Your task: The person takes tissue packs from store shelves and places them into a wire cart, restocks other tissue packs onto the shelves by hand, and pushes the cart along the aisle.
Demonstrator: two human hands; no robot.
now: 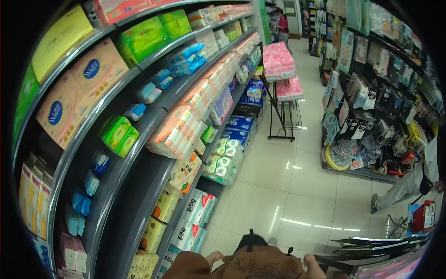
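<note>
Brown clothing (260, 267) fills the bottom edge of the view, creased and soft, with the left hand (213, 257) and right hand (312, 266) showing at either side. Neither shows anything held; both are partly hidden, so I cannot tell whether the fingers are curled or spread. The right hand is near a low metal-edged rack (371, 242).

Nearest the left hand, white-and-teal packs (183, 236) lie along the bottom front edge of the shelf unit (132, 200), toward its near end. They look light and squashy, in slick plastic film that could slide; a broad hold round both sides should suit better than a pinch at the wrap. Rough handling would probably dent rather than break them.

Just above, yellow packs (166, 206) printed with orange fruit are boxy with rounded corners. Farther along that side, peach packs (173, 132) are stacked in blocks, and wrapped rolls (223, 162) show their round ends through clear film. Across the glossy tiled floor (260, 200), a thin black wire stand (273, 111) bears puffy pink packs (280, 60). Beyond them stands a person (282, 24).
</note>
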